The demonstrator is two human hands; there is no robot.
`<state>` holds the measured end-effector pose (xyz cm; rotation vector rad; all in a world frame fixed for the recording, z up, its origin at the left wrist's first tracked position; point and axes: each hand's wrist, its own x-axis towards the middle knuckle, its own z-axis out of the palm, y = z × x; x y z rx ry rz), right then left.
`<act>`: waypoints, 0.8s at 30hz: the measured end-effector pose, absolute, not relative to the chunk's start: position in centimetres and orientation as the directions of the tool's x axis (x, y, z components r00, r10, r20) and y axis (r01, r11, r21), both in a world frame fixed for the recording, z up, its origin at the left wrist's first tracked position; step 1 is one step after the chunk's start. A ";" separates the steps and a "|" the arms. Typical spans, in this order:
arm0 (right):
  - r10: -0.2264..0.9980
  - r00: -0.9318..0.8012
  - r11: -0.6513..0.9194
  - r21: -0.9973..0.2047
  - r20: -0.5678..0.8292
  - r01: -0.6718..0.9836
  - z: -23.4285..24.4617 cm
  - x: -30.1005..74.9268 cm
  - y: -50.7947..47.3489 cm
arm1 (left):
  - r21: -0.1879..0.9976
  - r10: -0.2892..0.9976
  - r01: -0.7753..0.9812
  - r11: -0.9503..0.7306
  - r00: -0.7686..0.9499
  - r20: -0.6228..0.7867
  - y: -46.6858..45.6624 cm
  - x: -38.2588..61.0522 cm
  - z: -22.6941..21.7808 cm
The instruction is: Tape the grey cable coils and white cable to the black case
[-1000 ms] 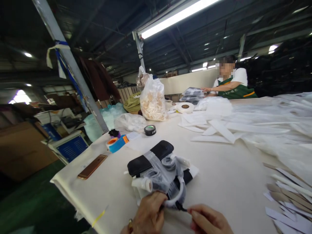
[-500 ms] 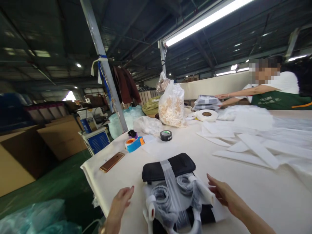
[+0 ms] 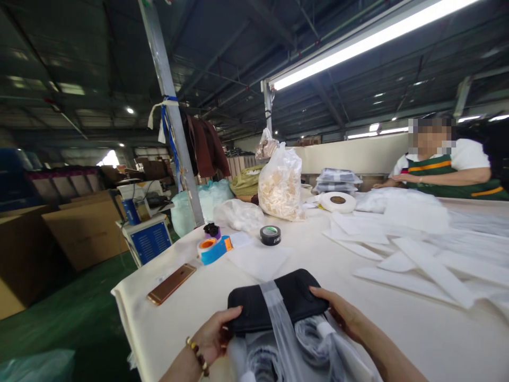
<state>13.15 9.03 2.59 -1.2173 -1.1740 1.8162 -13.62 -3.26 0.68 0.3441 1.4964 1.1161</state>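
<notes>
A flat black padded item (image 3: 250, 305), like a pouch or folded panel, lies at the near edge of the table with a clear plastic strip (image 3: 274, 302) across its middle. My left hand (image 3: 217, 331) grips its left end, thumb on top. At the right end my right hand (image 3: 340, 310) grips it, thumb on the upper face and fingers beneath, partly hidden. Below the black item sit coiled cords or straps in clear plastic (image 3: 308, 334), attached to the same bundle. The bundle's lower part runs out of view.
On the white table (image 3: 175, 339) are a phone (image 3: 172, 284), a blue tape dispenser (image 3: 214, 250), black tape (image 3: 270, 235), a filled plastic bag (image 3: 280, 183), a white roll (image 3: 337, 202) and white strips (image 3: 425, 270). A co-worker (image 3: 445, 170) is across the table, right. A metal post (image 3: 169, 106) stands left.
Both my hands have closed in from beside the bundle and taken hold of the black item's two ends. The co-worker's hands have left the stacked packages and drawn back.
</notes>
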 end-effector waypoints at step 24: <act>0.959 0.027 0.251 -0.885 0.284 0.392 -6.6 30.5 -5.5 | 0.191 0.551 0.752 -0.631 0.261 0.793 -8.3 -7.9 -4.1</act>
